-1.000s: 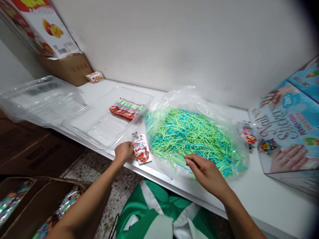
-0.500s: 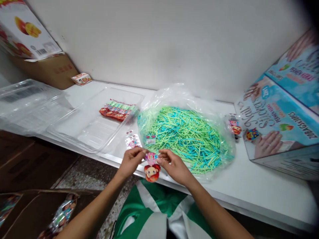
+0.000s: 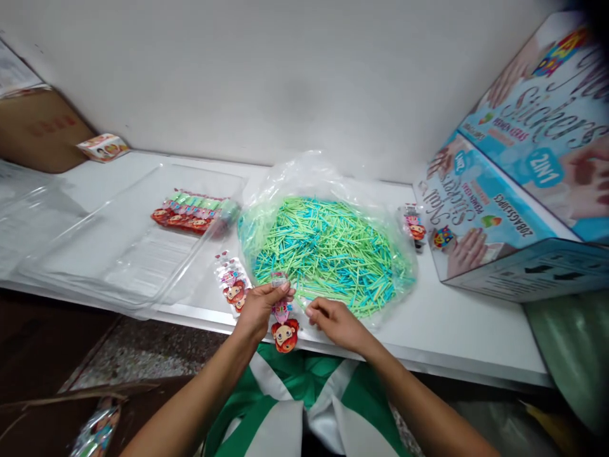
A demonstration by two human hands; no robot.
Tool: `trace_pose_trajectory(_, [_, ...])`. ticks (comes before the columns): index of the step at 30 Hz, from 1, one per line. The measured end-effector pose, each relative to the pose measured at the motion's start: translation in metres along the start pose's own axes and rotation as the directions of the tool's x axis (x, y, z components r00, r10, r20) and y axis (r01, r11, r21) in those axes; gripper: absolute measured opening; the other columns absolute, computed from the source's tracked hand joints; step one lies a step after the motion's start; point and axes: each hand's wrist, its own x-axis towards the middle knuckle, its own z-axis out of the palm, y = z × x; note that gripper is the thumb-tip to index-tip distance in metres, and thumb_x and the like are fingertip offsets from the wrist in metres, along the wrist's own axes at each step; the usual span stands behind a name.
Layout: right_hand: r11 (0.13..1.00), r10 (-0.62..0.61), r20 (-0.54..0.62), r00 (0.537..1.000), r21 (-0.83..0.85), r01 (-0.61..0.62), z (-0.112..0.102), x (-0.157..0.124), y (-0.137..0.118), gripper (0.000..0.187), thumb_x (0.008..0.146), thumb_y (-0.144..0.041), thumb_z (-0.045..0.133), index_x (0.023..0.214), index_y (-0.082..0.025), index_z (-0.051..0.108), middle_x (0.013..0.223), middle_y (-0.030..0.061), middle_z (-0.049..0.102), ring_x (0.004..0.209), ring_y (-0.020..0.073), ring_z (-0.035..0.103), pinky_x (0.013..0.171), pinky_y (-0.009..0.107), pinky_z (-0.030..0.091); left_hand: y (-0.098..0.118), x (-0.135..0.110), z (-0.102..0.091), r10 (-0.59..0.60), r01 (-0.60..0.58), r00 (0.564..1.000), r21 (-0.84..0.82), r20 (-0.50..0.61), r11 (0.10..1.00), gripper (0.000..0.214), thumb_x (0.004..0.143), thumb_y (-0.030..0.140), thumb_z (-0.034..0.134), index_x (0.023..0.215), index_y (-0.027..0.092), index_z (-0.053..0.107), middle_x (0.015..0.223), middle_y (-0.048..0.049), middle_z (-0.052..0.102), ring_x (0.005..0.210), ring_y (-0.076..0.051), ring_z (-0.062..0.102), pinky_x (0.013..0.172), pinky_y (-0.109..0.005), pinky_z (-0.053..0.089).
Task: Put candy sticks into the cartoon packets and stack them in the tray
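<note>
My left hand [image 3: 262, 309] is closed on a small clear packet [image 3: 285, 335] printed with a red-haired cartoon girl, which hangs over the table's front edge. Just to its right, my right hand [image 3: 335, 322] has thumb and fingers pinched together; what they hold, if anything, is too small to make out. Behind both hands lies an open clear plastic bag [image 3: 309, 166] full of thin green and blue sticks [image 3: 328, 247]. Another flat cartoon packet [image 3: 232, 284] lies on the table beside my left hand.
A clear plastic tray [image 3: 128, 260] on the left holds a row of filled packets [image 3: 190, 212]. At the right stand blue printed boxes [image 3: 480, 203], with more packets [image 3: 413, 223] beside them. A cardboard box [image 3: 38, 130] and small carton [image 3: 103, 147] are at back left.
My right hand has let go of the packet and moved slightly right of it. My left hand keeps hold of it. The view has turned right, so the table's things appear further left.
</note>
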Motion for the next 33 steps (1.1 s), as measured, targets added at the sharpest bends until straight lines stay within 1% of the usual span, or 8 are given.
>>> trace_pose_trajectory(4, [0.958,0.117,-0.083,0.99,-0.252,-0.135,-0.02,0.001,0.028,0.026,0.092,-0.032,0.039,0.102,-0.016,0.057,0.093,0.0089,0.066,0.085,0.0207,0.062,0.073,0.031,0.043,-0.002,0.002,-0.005,-0.057,0.059,0.998,-0.07,0.035,0.996,0.025,0.062,0.028,0.079,0.077,0.01,0.071,0.076,-0.0068,0.072,0.062,-0.011,0.064,0.063,-0.021,0.049])
trace_pose_trajectory(8, [0.864,0.191,-0.076,0.979,-0.46,-0.204,-0.018,0.023,0.038,0.032,0.087,-0.03,0.049,0.113,-0.012,0.054,0.108,0.0174,0.06,0.094,0.0281,0.061,0.078,0.038,0.043,-0.001,0.003,-0.004,-0.091,0.097,0.994,-0.122,0.055,0.988,0.024,0.064,0.026,0.078,0.08,0.009,0.069,0.076,-0.0067,0.072,0.06,-0.01,0.063,0.06,-0.019,0.05])
trace_pose_trajectory(11, [0.803,0.228,-0.014,0.973,-0.562,-0.197,-0.008,0.044,0.037,0.031,0.087,-0.028,0.053,0.111,-0.009,0.056,0.105,0.0172,0.061,0.093,0.0268,0.061,0.079,0.039,0.047,0.0,0.002,-0.005,-0.1,0.106,0.994,-0.116,0.053,0.988,0.024,0.064,0.025,0.078,0.079,0.008,0.069,0.075,-0.0074,0.072,0.06,-0.01,0.063,0.058,-0.018,0.049])
trace_pose_trajectory(15, [0.735,0.282,0.057,0.958,-0.655,-0.177,-0.006,0.064,0.04,0.034,0.089,-0.031,0.055,0.117,-0.012,0.054,0.116,0.0109,0.057,0.098,0.0205,0.059,0.082,0.04,0.05,0.004,0.001,-0.009,-0.088,0.092,0.995,-0.098,0.041,0.991,0.024,0.065,0.026,0.077,0.077,0.007,0.069,0.074,-0.0087,0.072,0.059,-0.01,0.063,0.059,-0.018,0.049])
trace_pose_trajectory(19, [0.701,0.281,0.082,0.956,-0.698,-0.146,-0.024,0.066,0.044,0.034,0.089,-0.032,0.054,0.117,-0.013,0.054,0.115,0.0101,0.058,0.097,0.0202,0.059,0.081,0.04,0.05,0.009,0.003,-0.014,-0.052,0.053,0.999,-0.078,0.014,0.996,0.026,0.064,0.029,0.077,0.077,0.008,0.069,0.073,-0.0082,0.071,0.059,-0.01,0.063,0.061,-0.02,0.049])
trace_pose_trajectory(23, [0.714,0.215,0.038,0.976,-0.688,-0.131,-0.05,0.061,0.041,0.029,0.094,-0.029,0.038,0.107,-0.009,0.055,0.1,0.0149,0.063,0.086,0.0225,0.062,0.074,0.034,0.045,0.017,0.011,-0.013,0.025,-0.025,1.0,-0.046,0.007,0.999,0.03,0.064,0.032,0.077,0.08,0.008,0.07,0.075,-0.008,0.072,0.062,-0.011,0.063,0.067,-0.022,0.048])
trace_pose_trajectory(29, [0.779,0.079,-0.059,0.995,-0.619,-0.099,-0.064,0.063,0.04,0.023,0.092,-0.025,0.032,0.094,-0.013,0.052,0.091,0.013,0.063,0.082,0.0228,0.059,0.069,0.03,0.037,0.038,0.027,0.007,0.189,-0.187,0.982,0.044,-0.026,0.981,0.035,0.063,0.04,0.076,0.08,0.01,0.07,0.072,-0.0079,0.071,0.064,-0.014,0.063,0.067,-0.026,0.048])
trace_pose_trajectory(33, [0.838,0.013,-0.115,0.993,-0.54,-0.073,-0.071,0.061,0.045,0.02,0.094,-0.026,0.031,0.092,-0.016,0.048,0.084,0.0096,0.06,0.073,0.02,0.056,0.065,0.029,0.035,0.051,0.04,0.023,0.36,-0.353,0.932,0.15,-0.025,0.923,0.035,0.065,0.044,0.073,0.08,0.013,0.071,0.074,-0.0071,0.071,0.069,-0.016,0.064,0.07,-0.028,0.048])
